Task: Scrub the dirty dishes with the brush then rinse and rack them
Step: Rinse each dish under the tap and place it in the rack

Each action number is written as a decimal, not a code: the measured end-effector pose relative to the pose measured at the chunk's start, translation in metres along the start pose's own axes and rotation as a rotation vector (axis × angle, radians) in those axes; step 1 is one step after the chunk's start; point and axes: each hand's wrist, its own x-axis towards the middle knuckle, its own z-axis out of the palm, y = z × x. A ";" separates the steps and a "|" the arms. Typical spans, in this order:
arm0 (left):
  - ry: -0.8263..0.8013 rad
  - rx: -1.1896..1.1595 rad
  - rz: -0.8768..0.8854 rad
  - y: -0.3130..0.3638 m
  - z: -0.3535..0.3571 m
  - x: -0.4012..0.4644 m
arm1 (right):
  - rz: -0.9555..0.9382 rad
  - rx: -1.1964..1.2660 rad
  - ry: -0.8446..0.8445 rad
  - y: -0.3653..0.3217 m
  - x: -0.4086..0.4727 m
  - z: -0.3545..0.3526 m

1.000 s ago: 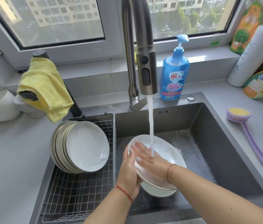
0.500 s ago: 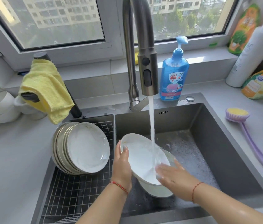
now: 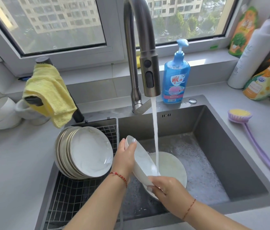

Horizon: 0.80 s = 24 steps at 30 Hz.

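Both hands hold one white plate [image 3: 143, 163] under the water [image 3: 155, 133] that runs from the tap [image 3: 150, 75]. The plate is tipped up on its edge, over the middle of the sink [image 3: 213, 146]. The left hand [image 3: 125, 161] grips the plate's top edge, with the thumb over the rim. The right hand [image 3: 165, 188] pinches the bottom edge with curled fingers. The water hits the inside of the plate and runs down it.

Under the plate, another white dish [image 3: 172, 168] sits on the sink floor, with bubbles around it. It looks like it still needs a wash.

Clean plates [image 3: 87, 153] lean in a row at the back of the wire rack [image 3: 74, 196], in the left part of the sink. The purple brush [image 3: 240, 116] lies on the counter [image 3: 11, 171] past the sink's right edge, and no hand is touching it.

What could go wrong? The plate is wet and maybe soapy, so it could slip out of the fingers. Then it would drop on the dish below, and one of them could chip or crack. The water could also bounce off the tipped plate and splash out. And if the plate goes into the rack too hard, it could bump the leaning plates and knock them over.
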 end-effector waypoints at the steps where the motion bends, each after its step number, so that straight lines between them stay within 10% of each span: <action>1: -0.002 0.000 -0.011 0.001 -0.001 -0.001 | 0.000 0.024 0.023 -0.003 0.002 0.000; 24: 0.030 -0.263 0.267 0.008 -0.063 -0.041 | 0.090 0.399 0.409 -0.120 0.039 -0.023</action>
